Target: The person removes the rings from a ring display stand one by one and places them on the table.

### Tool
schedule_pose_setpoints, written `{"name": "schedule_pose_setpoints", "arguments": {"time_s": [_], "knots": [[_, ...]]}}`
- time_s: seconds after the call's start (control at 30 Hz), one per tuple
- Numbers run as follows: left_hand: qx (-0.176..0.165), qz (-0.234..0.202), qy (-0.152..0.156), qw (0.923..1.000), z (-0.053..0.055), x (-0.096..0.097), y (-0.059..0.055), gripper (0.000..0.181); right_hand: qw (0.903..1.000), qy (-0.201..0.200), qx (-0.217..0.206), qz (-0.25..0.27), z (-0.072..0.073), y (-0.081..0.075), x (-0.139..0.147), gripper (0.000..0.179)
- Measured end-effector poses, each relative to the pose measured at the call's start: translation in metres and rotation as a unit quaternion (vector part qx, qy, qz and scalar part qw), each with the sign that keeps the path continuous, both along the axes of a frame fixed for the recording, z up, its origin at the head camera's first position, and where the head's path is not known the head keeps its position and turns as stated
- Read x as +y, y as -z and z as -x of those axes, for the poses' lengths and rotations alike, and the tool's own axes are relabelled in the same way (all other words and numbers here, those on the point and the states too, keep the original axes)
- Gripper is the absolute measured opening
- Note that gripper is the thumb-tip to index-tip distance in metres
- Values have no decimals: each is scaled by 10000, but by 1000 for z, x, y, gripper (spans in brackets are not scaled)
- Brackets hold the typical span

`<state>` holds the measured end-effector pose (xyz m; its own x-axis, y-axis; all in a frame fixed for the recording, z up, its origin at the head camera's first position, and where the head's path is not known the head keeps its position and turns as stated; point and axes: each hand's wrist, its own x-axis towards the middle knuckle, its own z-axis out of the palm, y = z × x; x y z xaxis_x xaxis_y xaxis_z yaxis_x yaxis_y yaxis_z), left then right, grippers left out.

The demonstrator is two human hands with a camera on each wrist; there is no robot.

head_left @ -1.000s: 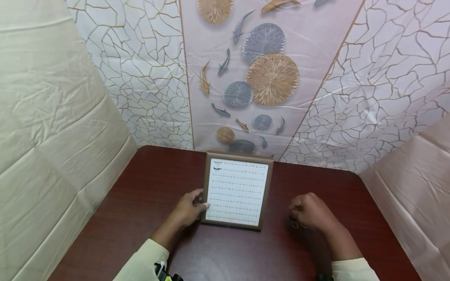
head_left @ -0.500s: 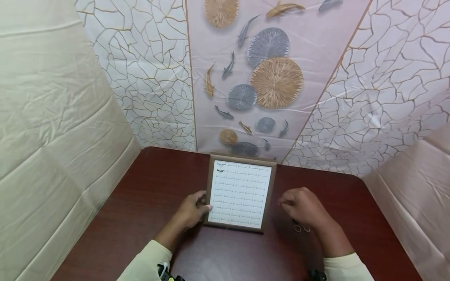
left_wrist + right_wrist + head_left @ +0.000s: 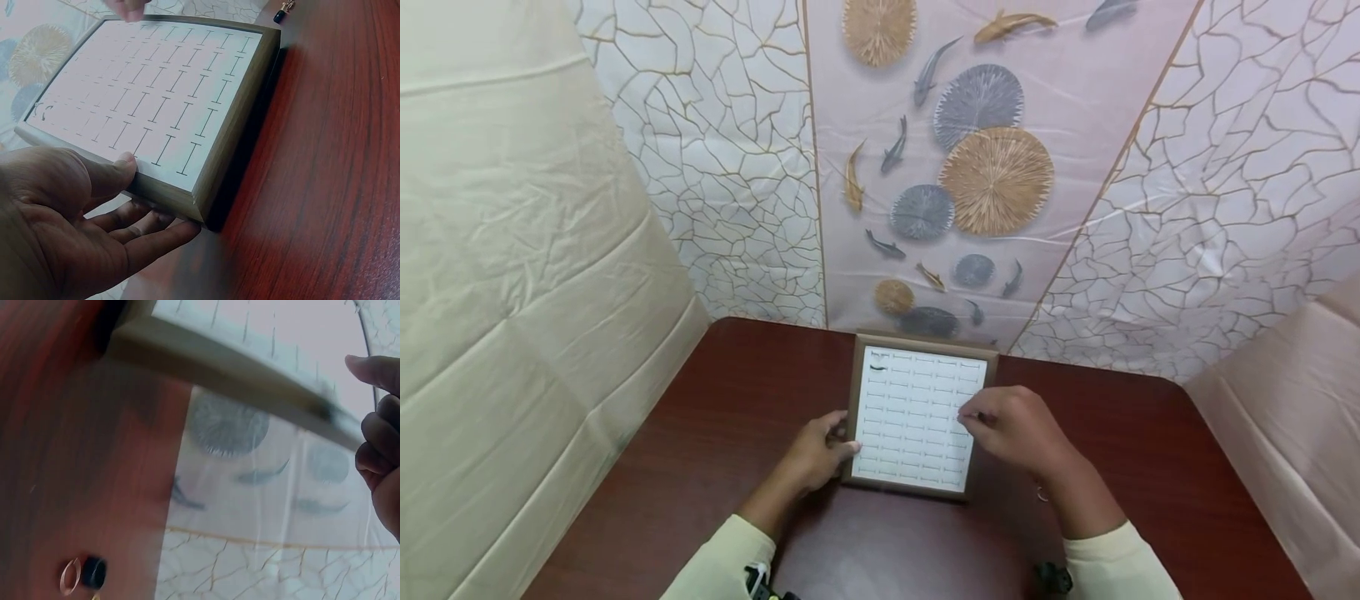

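A brown picture frame [image 3: 992,367] with a white sheet [image 3: 917,417] stands tilted on the table. Rows of short lines with end ticks cover the sheet, and small dark curved marks [image 3: 877,368] show at its upper left. My left hand [image 3: 816,454] grips the frame's left side, thumb [image 3: 125,165] on the front and fingers behind. At the right side, my right hand [image 3: 1022,429] overlaps the sheet with thumb and forefinger drawn together. The other fingers curl in toward the palm [image 3: 381,437]. I cannot tell whether those fingertips pinch something small.
A black binder clip [image 3: 94,572] with looped gold-coloured handles lies on the dark red table [image 3: 700,467], right of the frame and partly hidden by my right arm in the head view. A patterned cloth [image 3: 925,125] hangs behind the table, with plain cream cloth [image 3: 550,350] at the left.
My right hand has moved left and up from beside the binder clip to over the sheet's right side. The left hand keeps its hold on the frame, and the head view has shifted slightly.
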<state>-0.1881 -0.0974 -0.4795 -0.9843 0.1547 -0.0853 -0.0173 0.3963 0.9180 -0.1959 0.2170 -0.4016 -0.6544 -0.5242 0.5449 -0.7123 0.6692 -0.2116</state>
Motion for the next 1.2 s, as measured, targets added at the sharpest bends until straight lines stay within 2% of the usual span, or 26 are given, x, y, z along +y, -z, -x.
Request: {"name": "schedule_pose_setpoints", "arguments": {"time_s": [0.23,0.4,0.57,0.87,1.2], "knots": [[34,-13,-10,10000,1,1,2,59,9991,-35,392,-151,6,-10,-27,13],[83,41,-8,10000,1,-1,3,59,9989,124,361,-263,10,-17,-50,8],[112,90,13,9999,1,-1,4,61,9986,370,351,-170,17,-18,-69,5],[248,64,91,9996,3,0,4,58,9937,464,955,372,26,-16,-95,7],[263,252,85,9993,3,0,4,60,9905,600,1202,294,32,-14,-113,7]]}}
